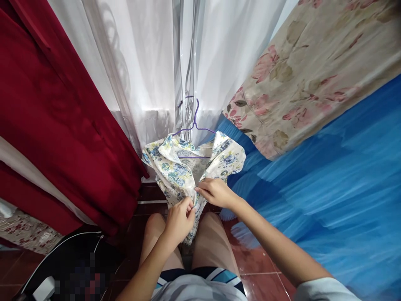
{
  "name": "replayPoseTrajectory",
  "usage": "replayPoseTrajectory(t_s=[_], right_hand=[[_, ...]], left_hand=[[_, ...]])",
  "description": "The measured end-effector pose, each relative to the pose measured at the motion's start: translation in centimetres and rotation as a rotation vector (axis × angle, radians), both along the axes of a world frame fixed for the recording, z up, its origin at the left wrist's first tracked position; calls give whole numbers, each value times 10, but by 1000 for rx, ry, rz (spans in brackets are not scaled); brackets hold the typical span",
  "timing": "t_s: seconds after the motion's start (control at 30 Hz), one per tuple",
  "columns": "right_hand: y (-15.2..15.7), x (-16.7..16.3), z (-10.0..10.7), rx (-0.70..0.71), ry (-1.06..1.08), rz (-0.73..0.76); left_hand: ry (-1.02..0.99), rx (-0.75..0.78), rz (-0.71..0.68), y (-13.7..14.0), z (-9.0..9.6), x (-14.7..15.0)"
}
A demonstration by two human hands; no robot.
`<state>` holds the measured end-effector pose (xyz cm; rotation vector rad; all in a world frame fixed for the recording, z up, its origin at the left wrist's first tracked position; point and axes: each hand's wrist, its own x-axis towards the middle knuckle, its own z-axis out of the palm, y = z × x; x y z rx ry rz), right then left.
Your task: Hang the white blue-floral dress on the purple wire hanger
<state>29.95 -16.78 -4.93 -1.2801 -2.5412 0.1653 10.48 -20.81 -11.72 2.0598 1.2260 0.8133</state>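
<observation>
A white collared shirt (178, 173) with blue and yellow flowers hangs on a purple hanger (194, 125) in front of me. Its collar lies spread and the neck is open, with the hanger's lower bar showing inside. My left hand (180, 217) pinches the front edge of the shirt low on the opening. Just above and to the right, my right hand (214, 192) grips the other front edge, fingers closed on the cloth. The two hands are close together but apart. Any buttons are too small or hidden to make out. The shirt's lower end hangs between my knees.
White curtains (144, 62) hang behind the hanger, with white straps in the middle. Red cloth (62, 113) drapes at left, floral cloth (297, 83) and blue tulle (313, 188) at right. A black round surface (40, 267) with a white cable and a white block stands at lower left.
</observation>
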Motion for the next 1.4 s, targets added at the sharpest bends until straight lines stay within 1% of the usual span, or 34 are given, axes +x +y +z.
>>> replayPoseTrajectory(t_s=[0.13,0.2,0.3,0.37,0.43,0.5,0.53,0.57,0.63,0.7,0.8,0.9,1.07,1.2,1.3,1.4], right_hand=[[-6,-10,11,-23,-171,113],[-6,-12,15,-12,-242,103],[6,-7,24,4,-281,65],[17,0,36,29,-261,14],[26,9,53,103,-228,-109],[30,16,69,178,-187,-230],[29,18,73,183,-168,-247],[26,19,75,158,-151,-226],[16,16,67,52,-133,-132],[4,11,48,-42,-139,-65],[-12,4,13,-74,-169,-98],[-22,2,-11,-83,-125,-143],[-33,-1,-31,-120,164,-198],[-41,-4,-50,-64,370,-217],[-44,-5,-62,-49,446,-223],[-45,-5,-66,-56,472,-242]], left_hand=[[32,-2,42,0,-10,3],[52,8,47,-1,-12,5],[56,31,34,-3,-8,8],[80,34,11,-4,-6,9],[98,12,-38,-6,-7,10],[67,-32,-66,-8,-12,11],[34,-56,-59,-9,-16,12],[0,-76,-41,-9,-19,12],[-54,-98,4,-9,-24,12],[-80,-100,29,-8,-27,11],[-88,-101,14,-7,-29,8],[-93,-117,-11,-7,-30,7],[-100,-130,3,-7,-34,8],[-110,-134,12,-9,-33,12],[-111,-134,6,-12,-33,15],[-115,-135,-2,-14,-33,18]])
